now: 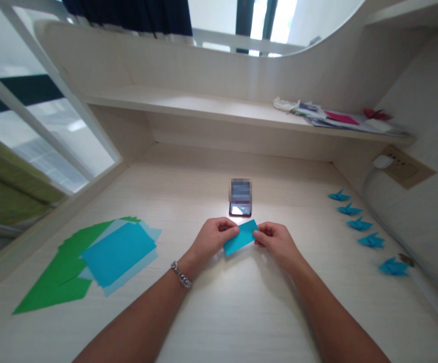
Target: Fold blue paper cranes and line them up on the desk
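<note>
A folded piece of blue paper point(240, 237) is held just above the pale wooden desk point(219, 312), in the middle. My left hand point(213, 238) pinches its left end, fingers curled. Its right end is pinched by my right hand point(275, 242). A metal bracelet point(181, 275) circles my left wrist. Just behind the paper a phone point(240, 197) lies flat with its screen lit.
A loose stack of blue and green paper sheets point(101, 257) lies at the left. Several folded blue paper cranes point(359, 224) line the right side. A shelf point(211, 108) behind holds papers point(335, 120) and a red folded figure point(376, 114). A wall socket point(400, 164) sits at the right.
</note>
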A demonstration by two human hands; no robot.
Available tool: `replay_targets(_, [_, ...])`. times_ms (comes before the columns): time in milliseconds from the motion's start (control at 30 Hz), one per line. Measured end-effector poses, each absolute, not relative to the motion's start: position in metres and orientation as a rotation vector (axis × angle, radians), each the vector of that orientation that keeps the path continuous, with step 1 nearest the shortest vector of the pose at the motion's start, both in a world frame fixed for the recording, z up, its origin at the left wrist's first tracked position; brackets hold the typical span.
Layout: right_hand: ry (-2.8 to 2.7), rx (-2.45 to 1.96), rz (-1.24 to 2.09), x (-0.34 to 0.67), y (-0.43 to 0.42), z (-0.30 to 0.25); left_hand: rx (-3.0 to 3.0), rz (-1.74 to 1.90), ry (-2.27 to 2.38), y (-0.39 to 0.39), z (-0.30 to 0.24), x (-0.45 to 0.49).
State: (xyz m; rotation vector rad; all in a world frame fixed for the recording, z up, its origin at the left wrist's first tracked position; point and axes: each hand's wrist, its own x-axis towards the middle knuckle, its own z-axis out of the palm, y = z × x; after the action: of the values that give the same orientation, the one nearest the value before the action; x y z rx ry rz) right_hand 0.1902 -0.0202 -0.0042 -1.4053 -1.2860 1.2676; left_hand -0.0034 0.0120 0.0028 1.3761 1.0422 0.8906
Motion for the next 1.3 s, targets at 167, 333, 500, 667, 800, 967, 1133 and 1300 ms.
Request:
replay_targets(167, [-1.370,-1.401,1.259,0.1886,-0.0217,-0.0027,1.369,0.805,0.999,0.0103,0.0018,-0.0024])
replay_targets(333, [-1.205,-1.354,1.252,0.1865,-0.0219,-0.0023,1.306,0.872,1.020,0.0097,-0.0001,-0.0010])
replay_targets(500, [-1.188,-1.334,1.217,0.1855,-0.0218,-0.0037,1.301,0.851,0.960,0.0093,0.0007,-0.0007])
replay_targets(667, [-1.157,-1.267,1.256,0.1846,-0.0214,-0.0046,1.293,0.853,0.955,0.0077,0.0012,0.0003])
replay_targets(800, [-1.103,-1.265,1.282,0.1849,-0.0213,-0.0048,1.277,0.856,0.951,0.0080,0.0004,0.0007])
replay_targets(967, [-1.045,-1.256,1.329,0.1847,-0.0221,-0.0042,1.282,0.860,0.962,0.0083,0.0005,0.0008])
replay_targets(1133, [-1.110,-1.312,1.322,0.1828,-0.0219,-0.0028,1.298,0.836,0.950,0.0088,-0.0013,0.0003])
replay_targets(1300, [-1.123,-1.319,1.334,0.1828,-0.0221,-0.0029,1.309,0.829,0.927,0.0076,-0.0004,-0.0002])
